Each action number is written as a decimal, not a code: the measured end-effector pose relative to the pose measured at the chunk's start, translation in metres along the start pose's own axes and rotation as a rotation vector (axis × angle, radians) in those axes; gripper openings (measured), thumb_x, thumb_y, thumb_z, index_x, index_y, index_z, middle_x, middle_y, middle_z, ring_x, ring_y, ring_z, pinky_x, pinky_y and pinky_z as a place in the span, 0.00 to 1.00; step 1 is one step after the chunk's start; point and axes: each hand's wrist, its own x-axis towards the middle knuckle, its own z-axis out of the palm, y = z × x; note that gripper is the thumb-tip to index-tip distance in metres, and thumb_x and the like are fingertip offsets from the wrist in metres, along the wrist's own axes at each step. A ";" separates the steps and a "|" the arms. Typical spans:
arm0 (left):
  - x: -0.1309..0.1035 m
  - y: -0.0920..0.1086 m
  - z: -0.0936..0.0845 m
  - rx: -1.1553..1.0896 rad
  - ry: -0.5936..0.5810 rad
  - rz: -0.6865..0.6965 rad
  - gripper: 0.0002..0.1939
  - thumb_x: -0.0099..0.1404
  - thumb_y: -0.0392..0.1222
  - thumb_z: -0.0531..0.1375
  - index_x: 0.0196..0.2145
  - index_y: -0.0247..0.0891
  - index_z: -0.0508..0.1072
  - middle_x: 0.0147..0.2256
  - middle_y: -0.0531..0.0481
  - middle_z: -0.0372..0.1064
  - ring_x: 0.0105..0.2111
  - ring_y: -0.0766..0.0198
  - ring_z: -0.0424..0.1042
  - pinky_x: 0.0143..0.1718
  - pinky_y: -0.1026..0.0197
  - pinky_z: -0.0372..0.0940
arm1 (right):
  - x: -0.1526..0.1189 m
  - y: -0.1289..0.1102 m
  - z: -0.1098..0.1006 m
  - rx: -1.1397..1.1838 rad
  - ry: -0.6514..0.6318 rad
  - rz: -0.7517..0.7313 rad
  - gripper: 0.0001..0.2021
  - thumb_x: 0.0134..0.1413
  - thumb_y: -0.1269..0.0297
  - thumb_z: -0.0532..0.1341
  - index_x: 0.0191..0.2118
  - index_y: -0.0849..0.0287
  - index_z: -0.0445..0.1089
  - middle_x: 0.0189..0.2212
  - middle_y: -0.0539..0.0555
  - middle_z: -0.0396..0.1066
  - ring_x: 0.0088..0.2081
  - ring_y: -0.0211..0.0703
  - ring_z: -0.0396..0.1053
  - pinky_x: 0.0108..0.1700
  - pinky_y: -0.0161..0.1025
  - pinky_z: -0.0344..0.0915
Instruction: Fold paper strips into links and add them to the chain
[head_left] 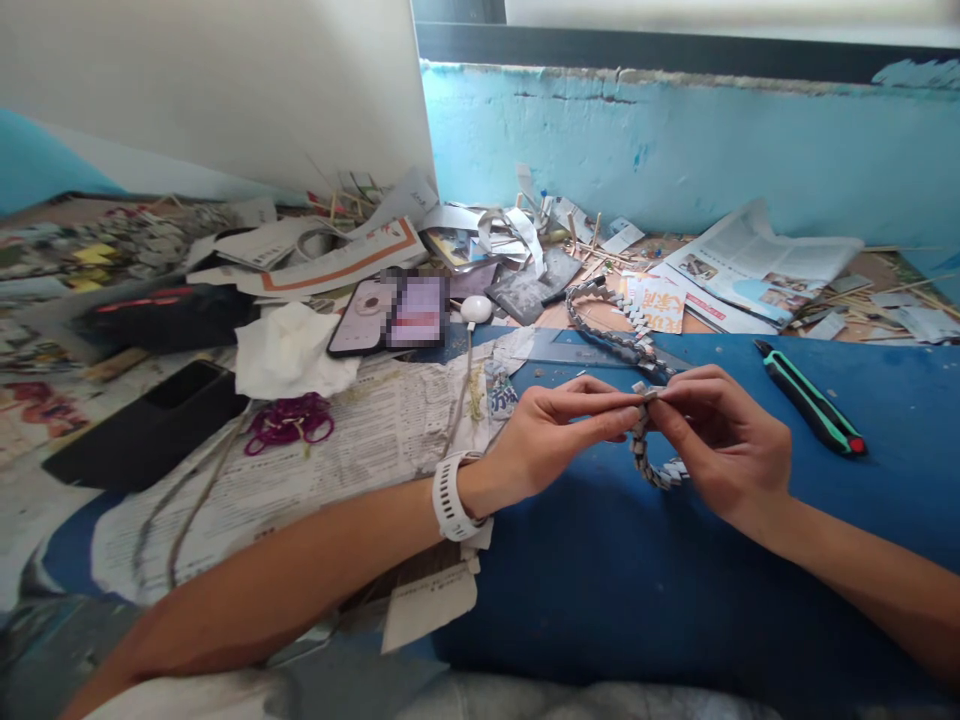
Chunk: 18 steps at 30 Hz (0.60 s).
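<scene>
A chain of folded paper links (651,466) hangs in a curve between my hands, grey and white in a zigzag weave. My left hand (555,425), with a white watch strap (452,497) at the wrist, pinches its upper end between thumb and fingers. Meeting it from the other side, my right hand (724,440) grips the same end, fingers curled, at a small pale folded piece (645,392). Just behind the hands lies a longer loop of the woven chain (592,328); whether it joins the held part is hidden by my fingers.
A green and black utility knife (814,400) lies right on the blue mat (600,600). Behind are a clear ruler (562,347), paper strips (517,235) and a magazine (757,260). Newspaper (322,500), purple cord (291,424), a tissue (292,355) and a phone (365,315) lie left.
</scene>
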 end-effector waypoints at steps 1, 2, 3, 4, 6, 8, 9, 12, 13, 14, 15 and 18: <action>0.000 0.001 0.000 0.004 -0.001 0.006 0.14 0.63 0.44 0.72 0.47 0.42 0.85 0.46 0.43 0.74 0.46 0.58 0.75 0.50 0.51 0.77 | 0.000 0.000 0.000 -0.009 -0.001 -0.003 0.06 0.61 0.71 0.69 0.42 0.54 0.77 0.40 0.53 0.71 0.37 0.39 0.76 0.34 0.35 0.79; 0.000 0.001 0.001 0.019 0.001 0.015 0.14 0.63 0.44 0.72 0.47 0.43 0.85 0.46 0.44 0.74 0.45 0.59 0.75 0.49 0.52 0.77 | -0.001 -0.001 -0.001 -0.028 -0.004 -0.011 0.06 0.61 0.71 0.69 0.43 0.54 0.77 0.40 0.53 0.71 0.37 0.39 0.76 0.34 0.35 0.79; 0.000 0.002 0.001 0.045 0.009 0.029 0.13 0.63 0.43 0.72 0.46 0.43 0.85 0.45 0.44 0.74 0.45 0.59 0.75 0.49 0.53 0.76 | -0.001 -0.001 -0.002 -0.059 -0.008 -0.026 0.07 0.61 0.71 0.69 0.43 0.53 0.77 0.40 0.52 0.71 0.37 0.39 0.76 0.34 0.35 0.79; 0.000 0.002 0.002 0.078 0.023 0.047 0.12 0.63 0.43 0.72 0.46 0.44 0.86 0.44 0.44 0.74 0.44 0.60 0.75 0.48 0.55 0.75 | -0.002 -0.001 -0.003 -0.104 -0.014 -0.050 0.07 0.61 0.71 0.69 0.44 0.53 0.77 0.40 0.53 0.71 0.37 0.39 0.76 0.34 0.36 0.79; 0.000 0.002 0.002 0.127 0.058 0.078 0.11 0.62 0.43 0.73 0.43 0.43 0.86 0.42 0.45 0.75 0.44 0.60 0.74 0.47 0.56 0.72 | -0.003 -0.001 -0.004 -0.222 -0.027 -0.139 0.10 0.60 0.72 0.69 0.45 0.52 0.77 0.40 0.53 0.72 0.37 0.40 0.76 0.33 0.37 0.79; 0.000 0.001 0.003 0.109 0.094 0.085 0.09 0.60 0.44 0.74 0.38 0.41 0.87 0.40 0.45 0.75 0.43 0.60 0.74 0.46 0.57 0.71 | -0.004 0.000 -0.006 -0.344 -0.037 -0.265 0.13 0.58 0.73 0.70 0.46 0.51 0.76 0.39 0.53 0.74 0.36 0.42 0.76 0.33 0.38 0.78; 0.001 0.001 0.003 0.080 0.106 0.080 0.08 0.60 0.44 0.74 0.37 0.40 0.86 0.40 0.46 0.75 0.43 0.60 0.74 0.45 0.57 0.70 | -0.004 0.001 -0.006 -0.392 -0.041 -0.330 0.14 0.58 0.74 0.70 0.47 0.50 0.76 0.39 0.53 0.75 0.36 0.42 0.76 0.34 0.39 0.78; 0.002 -0.002 0.005 -0.014 0.127 0.042 0.08 0.58 0.43 0.75 0.33 0.38 0.85 0.38 0.47 0.74 0.41 0.62 0.72 0.42 0.60 0.68 | -0.004 0.003 -0.006 -0.462 -0.053 -0.447 0.18 0.56 0.76 0.70 0.48 0.49 0.76 0.38 0.53 0.76 0.35 0.43 0.77 0.36 0.40 0.77; 0.002 -0.003 0.005 -0.043 0.130 0.025 0.08 0.57 0.43 0.75 0.32 0.37 0.84 0.38 0.47 0.73 0.40 0.63 0.72 0.41 0.60 0.67 | -0.004 0.003 -0.006 -0.468 -0.057 -0.456 0.18 0.56 0.76 0.70 0.49 0.49 0.76 0.38 0.53 0.76 0.35 0.43 0.77 0.36 0.40 0.76; 0.002 -0.003 0.006 -0.068 0.130 0.005 0.09 0.57 0.43 0.75 0.32 0.36 0.84 0.38 0.48 0.73 0.39 0.64 0.71 0.41 0.60 0.67 | -0.004 0.002 -0.006 -0.473 -0.062 -0.456 0.18 0.56 0.76 0.70 0.49 0.49 0.75 0.38 0.53 0.76 0.35 0.43 0.77 0.36 0.40 0.76; 0.002 -0.003 0.006 -0.090 0.130 -0.015 0.10 0.56 0.43 0.76 0.31 0.36 0.83 0.37 0.48 0.72 0.39 0.64 0.71 0.41 0.60 0.67 | -0.004 0.002 -0.006 -0.476 -0.068 -0.451 0.18 0.56 0.76 0.70 0.49 0.49 0.75 0.38 0.53 0.76 0.35 0.43 0.77 0.36 0.40 0.76; 0.003 -0.003 0.007 -0.133 0.128 -0.046 0.11 0.55 0.43 0.76 0.29 0.34 0.81 0.36 0.49 0.71 0.37 0.65 0.70 0.41 0.60 0.66 | -0.003 0.000 -0.006 -0.478 -0.085 -0.449 0.17 0.57 0.75 0.69 0.49 0.48 0.75 0.37 0.53 0.76 0.34 0.43 0.77 0.35 0.40 0.75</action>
